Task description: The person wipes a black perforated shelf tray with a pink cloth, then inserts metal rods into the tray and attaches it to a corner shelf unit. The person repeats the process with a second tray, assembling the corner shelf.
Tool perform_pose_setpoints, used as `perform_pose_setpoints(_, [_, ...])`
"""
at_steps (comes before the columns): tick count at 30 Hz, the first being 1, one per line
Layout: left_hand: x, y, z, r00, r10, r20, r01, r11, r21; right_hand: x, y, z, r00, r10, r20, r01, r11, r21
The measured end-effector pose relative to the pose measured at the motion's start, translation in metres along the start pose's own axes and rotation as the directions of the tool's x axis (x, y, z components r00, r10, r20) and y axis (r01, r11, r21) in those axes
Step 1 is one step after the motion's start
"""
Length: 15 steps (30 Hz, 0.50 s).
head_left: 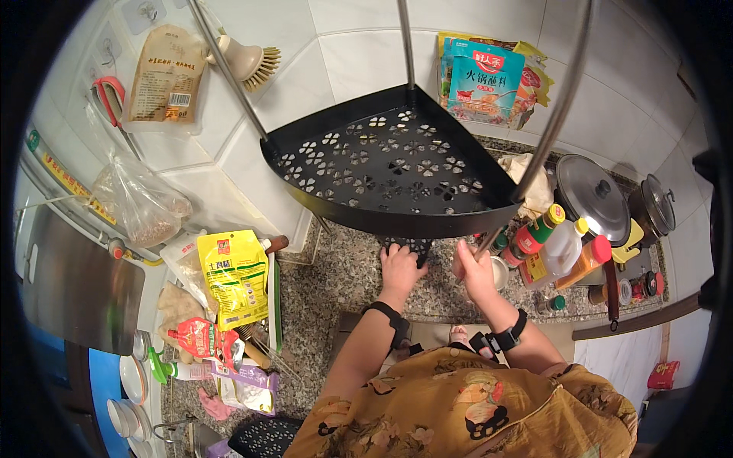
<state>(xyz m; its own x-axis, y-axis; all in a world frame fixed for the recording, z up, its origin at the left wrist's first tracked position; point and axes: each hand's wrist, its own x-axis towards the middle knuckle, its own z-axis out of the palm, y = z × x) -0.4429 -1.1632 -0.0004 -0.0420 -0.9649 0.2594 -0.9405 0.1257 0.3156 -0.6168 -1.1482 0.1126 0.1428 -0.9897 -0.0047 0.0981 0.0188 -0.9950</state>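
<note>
A black corner shelf rack [427, 223] with clover-shaped cutouts and metal poles stands before me, its upper tier filling the middle of the view. Below that tier, my left hand [402, 273] is closed over the edge of a smaller-looking black lower part [412, 248], fingertips partly hidden. My right hand [475, 275] is wrapped round the rack's front right metal pole [489, 240], thumb up. Just right of it are a small pale bowl [499, 273] and a red-labelled sauce bottle [529, 238] with a yellow cap.
Bottles, a lidded pan [592, 195] and a pot [655, 204] crowd the counter's right. On the left lie a yellow seasoning pouch [235, 278], a red pouch [205, 340] and a cleaver-like metal sheet [84, 286]. A brush [248, 62] and packets [485, 80] hang on the tiled wall.
</note>
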Motion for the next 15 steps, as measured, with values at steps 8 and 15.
perform_pose_setpoints(8, [-0.005,-0.021,-0.012,0.999,0.027,-0.031,-0.026,0.998,0.05,-0.014,-0.051,-0.02,0.995,-0.098,-0.004,0.098,0.988,0.119])
perform_pose_setpoints(15, [-0.054,0.007,-0.031,0.971,0.031,-0.236,-0.031,1.0,0.005,-0.024,-0.078,-0.05,0.982,-0.189,0.013,0.181,0.955,0.235])
